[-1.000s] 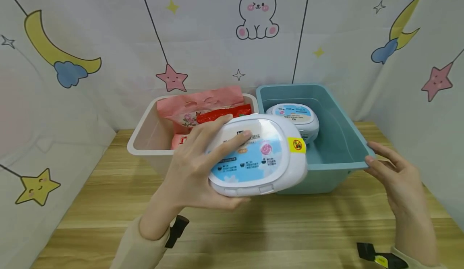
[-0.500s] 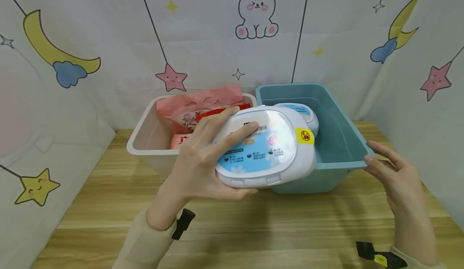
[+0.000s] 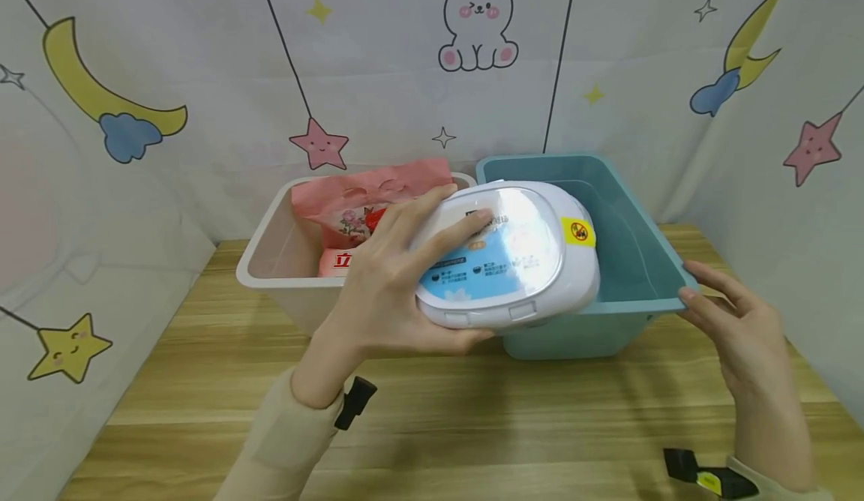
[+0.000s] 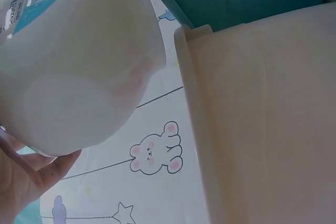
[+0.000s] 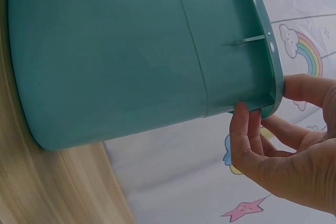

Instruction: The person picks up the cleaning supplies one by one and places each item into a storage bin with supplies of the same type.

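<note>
My left hand (image 3: pixel 398 276) grips a white oval plastic tub (image 3: pixel 574 276) with a blue printed lid label and a yellow sticker at one end. The tub is tilted, lid toward me, and overlaps the near left part of the teal bin (image 3: pixel 648 253) in the head view. From the left wrist, the tub's pale underside (image 4: pixel 79 77) fills the upper left. My right hand (image 3: pixel 742 336) pinches the bin's near right rim corner; the right wrist view shows its fingers (image 5: pixel 241 129) around the rim. A similar tub inside the teal bin is now hidden behind the held one.
On the left stands a cream bin (image 3: pixel 270 261), beside the teal one. It holds a pink bag (image 3: pixel 378 186), a red packet (image 3: pixel 375 220) and a pink pack with red lettering (image 3: pixel 334 262). Both stand on a wood-grain table (image 3: pixel 236 381) before a printed cloth backdrop (image 3: pixel 391 58).
The left hand has moved the tub up and to the right, over the teal bin's opening, covering the other tub. My right hand stays at the rim corner.
</note>
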### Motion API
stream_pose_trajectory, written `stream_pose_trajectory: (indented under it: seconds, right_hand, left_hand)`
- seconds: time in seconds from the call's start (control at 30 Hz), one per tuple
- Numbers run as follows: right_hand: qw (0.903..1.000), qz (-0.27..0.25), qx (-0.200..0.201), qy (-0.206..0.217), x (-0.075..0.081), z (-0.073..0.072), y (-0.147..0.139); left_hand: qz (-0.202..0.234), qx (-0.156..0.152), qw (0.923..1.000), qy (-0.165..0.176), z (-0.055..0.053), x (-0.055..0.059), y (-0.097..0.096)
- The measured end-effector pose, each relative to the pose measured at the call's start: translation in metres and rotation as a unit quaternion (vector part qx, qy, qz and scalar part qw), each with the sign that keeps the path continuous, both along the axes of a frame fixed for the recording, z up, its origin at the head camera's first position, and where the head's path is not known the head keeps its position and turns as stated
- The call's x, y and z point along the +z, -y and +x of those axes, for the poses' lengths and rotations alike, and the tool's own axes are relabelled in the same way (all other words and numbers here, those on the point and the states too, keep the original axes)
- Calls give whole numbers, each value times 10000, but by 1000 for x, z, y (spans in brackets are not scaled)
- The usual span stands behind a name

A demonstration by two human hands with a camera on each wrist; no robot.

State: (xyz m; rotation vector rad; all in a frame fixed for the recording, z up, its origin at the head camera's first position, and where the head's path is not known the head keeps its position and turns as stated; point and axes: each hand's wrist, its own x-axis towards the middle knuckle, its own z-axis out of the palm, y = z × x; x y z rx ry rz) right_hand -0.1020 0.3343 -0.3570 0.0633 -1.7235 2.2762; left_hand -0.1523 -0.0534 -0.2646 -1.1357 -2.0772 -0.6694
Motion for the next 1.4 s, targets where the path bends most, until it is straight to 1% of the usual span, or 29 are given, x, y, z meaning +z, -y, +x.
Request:
stream_pose_trajectory:
  seconds: [0.23, 0.6, 0.8, 0.9, 1.03, 1.17, 1.4]
  right_hand:
    - [10000, -16, 2, 2, 0, 0, 0]
    - [9999, -125, 5, 43, 1, 1, 0]
    - [9999, -101, 13, 15, 1, 0, 0]
    - [10000, -88, 16, 35, 0, -1, 0]
    - [9999, -137, 41, 29, 0, -1, 0]
    - [9999, -135, 56, 34, 0, 0, 0]
    - [9998, -109, 40, 140, 2, 0, 0]
  left_hand:
    - [21, 18, 9999, 147, -5, 1, -4]
    - [192, 92, 9997, 142, -11, 4, -16]
    - [153, 157, 9995, 210, -14, 5, -23]
    - [158, 147, 9996, 206, -17, 6, -26]
    - [210, 124, 9996, 105, -21, 8, -30]
    - [191, 166, 9997, 28, -23, 9, -33]
    - [96, 190, 9997, 78, -26, 13, -39]
